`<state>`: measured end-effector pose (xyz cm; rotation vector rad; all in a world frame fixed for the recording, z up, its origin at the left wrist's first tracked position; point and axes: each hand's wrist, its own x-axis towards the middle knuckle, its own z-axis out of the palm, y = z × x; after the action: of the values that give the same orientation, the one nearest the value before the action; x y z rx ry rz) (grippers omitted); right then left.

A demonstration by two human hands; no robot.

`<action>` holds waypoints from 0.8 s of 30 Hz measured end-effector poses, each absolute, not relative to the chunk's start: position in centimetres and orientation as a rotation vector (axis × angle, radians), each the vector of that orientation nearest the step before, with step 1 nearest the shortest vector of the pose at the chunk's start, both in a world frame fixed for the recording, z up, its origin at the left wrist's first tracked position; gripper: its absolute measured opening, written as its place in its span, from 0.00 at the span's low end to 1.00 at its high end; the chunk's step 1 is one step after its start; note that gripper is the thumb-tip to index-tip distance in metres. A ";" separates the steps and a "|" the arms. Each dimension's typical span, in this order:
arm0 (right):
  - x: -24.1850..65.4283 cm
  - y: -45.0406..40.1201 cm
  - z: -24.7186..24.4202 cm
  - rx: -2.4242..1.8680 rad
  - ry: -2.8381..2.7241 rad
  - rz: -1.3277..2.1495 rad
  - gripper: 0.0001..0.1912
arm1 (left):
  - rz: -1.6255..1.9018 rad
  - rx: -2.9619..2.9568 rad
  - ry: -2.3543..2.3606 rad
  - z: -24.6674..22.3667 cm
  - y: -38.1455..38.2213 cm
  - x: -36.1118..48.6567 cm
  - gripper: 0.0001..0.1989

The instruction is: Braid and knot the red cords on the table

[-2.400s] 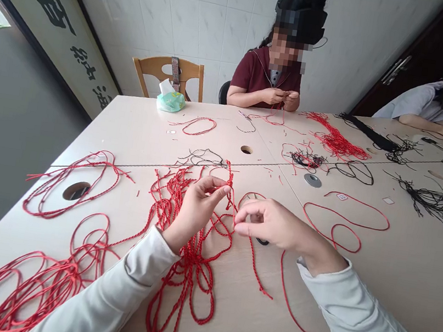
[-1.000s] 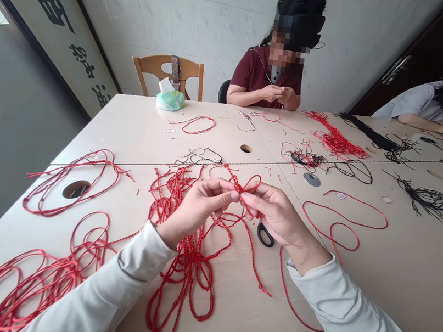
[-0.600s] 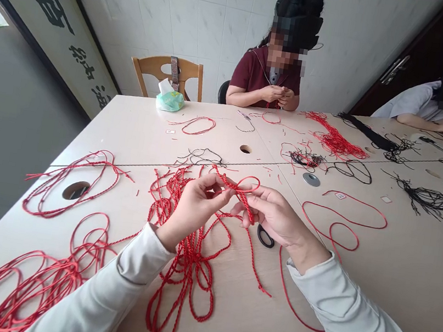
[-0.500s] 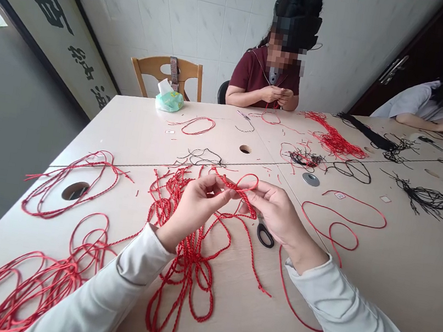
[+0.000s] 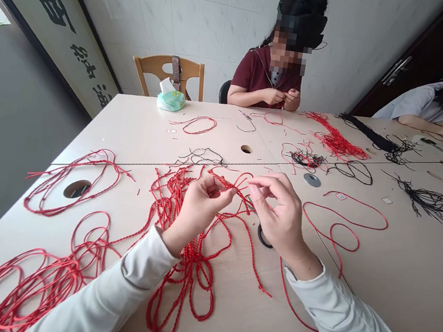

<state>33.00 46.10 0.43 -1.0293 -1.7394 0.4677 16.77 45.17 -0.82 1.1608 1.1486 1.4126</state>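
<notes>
Tissue [image 5: 166, 87] pokes from the top of a green packet [image 5: 171, 101] on the table [image 5: 247, 325]. Above a pile of red rope [image 5: 168, 202], red braided cord [image 5: 223, 180] is pinched between the left hand's [image 5: 201, 207] thumb and forefinger, its loose strands reaching toward the right hand [image 5: 283, 214]. There, 2 fingertips stand slightly apart beside the strands; I cannot tell whether they grip any.

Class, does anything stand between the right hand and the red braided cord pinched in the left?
Nothing visible does: the right hand is close beside the red braided cord in the left hand; whether they touch is unclear. The black handle lies lower, outside that gap.
</notes>
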 end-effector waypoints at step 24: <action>32.5 46.7 -0.8 -0.890 -1.628 0.971 0.08 | 1.219 1.018 1.002 -0.4 44.7 17.0 0.12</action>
<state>32.53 46.75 -0.76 -0.8900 -1.6275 0.9714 17.02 44.66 -0.45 1.0178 1.0023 1.2190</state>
